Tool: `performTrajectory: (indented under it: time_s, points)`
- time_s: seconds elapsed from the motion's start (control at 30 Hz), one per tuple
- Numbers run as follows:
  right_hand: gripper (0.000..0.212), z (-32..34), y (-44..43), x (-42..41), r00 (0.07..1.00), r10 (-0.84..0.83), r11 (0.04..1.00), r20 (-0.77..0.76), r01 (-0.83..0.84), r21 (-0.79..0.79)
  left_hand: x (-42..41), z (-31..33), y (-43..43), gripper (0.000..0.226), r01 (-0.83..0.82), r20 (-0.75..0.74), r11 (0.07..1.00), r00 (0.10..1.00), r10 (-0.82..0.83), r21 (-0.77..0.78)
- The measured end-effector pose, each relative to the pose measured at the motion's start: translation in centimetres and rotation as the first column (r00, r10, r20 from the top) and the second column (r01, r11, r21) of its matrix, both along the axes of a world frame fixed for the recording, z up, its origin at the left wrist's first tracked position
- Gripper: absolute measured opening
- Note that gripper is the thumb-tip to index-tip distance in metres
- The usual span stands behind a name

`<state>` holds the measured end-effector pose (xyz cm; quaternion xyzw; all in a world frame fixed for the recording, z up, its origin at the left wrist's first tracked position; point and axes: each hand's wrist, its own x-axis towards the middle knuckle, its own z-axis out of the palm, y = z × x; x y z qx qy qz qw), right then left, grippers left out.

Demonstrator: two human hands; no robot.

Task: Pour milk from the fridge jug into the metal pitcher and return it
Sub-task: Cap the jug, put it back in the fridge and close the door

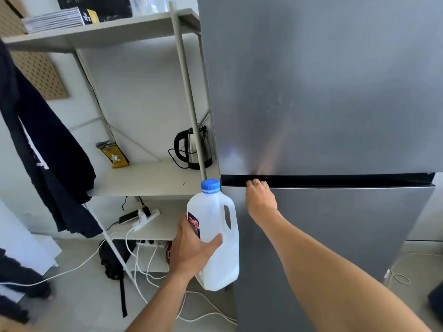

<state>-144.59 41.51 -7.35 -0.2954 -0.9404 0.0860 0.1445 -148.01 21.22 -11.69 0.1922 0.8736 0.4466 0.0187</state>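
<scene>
My left hand (191,248) grips a white plastic milk jug (219,257) with a blue cap and a red-and-blue label, held upright in front of the fridge's left edge. The grey fridge (323,92) fills the right side, both doors closed. My right hand (260,198) reaches into the dark gap between the upper and lower door, fingers curled into the handle recess. No metal pitcher is in view.
A pale shelf unit (153,176) stands left of the fridge with a steel kettle (195,149) and a yellow packet (115,155). A dark garment (48,149) hangs at left. Power strips and white cables (143,271) lie on the floor below.
</scene>
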Motion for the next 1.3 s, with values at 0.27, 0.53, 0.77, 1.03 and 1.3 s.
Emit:
performTrajectory:
  time_s: [0.27, 0.53, 0.77, 1.03, 1.3]
  points:
    - [0.028, 0.4, -0.9, -0.2, 0.998, -0.065, 0.998, 0.004, 0.065, 0.027, -0.1, -0.2, -1.2, 0.08, 0.024, -0.005, 0.999, 1.0, -0.024, -0.028]
    - [0.014, 0.7, -3.9, 3.8, 0.992, -0.106, 0.994, 0.075, 0.103, 0.043, 1.0, 0.8, -4.2, 0.095, 0.092, -0.033, 0.996, 0.995, -0.091, 0.013]
    - [0.02, 0.1, -8.1, 8.8, 0.976, -0.207, 0.977, 0.068, 0.203, 0.062, 2.5, 0.8, -9.1, 0.09, 0.181, -0.052, 0.983, 0.982, -0.182, -0.021]
    - [0.025, 0.2, -12.5, 16.6, 0.95, -0.309, 0.95, 0.044, 0.307, 0.05, 6.5, -0.6, -13.0, 0.086, 0.271, -0.056, 0.962, 0.96, -0.273, -0.04]
    - [0.04, 0.7, -13.8, 26.1, 0.965, -0.258, 0.954, 0.046, 0.262, -0.146, 11.8, 1.0, -13.7, 0.082, 0.374, -0.094, 0.927, 0.922, -0.375, -0.031]
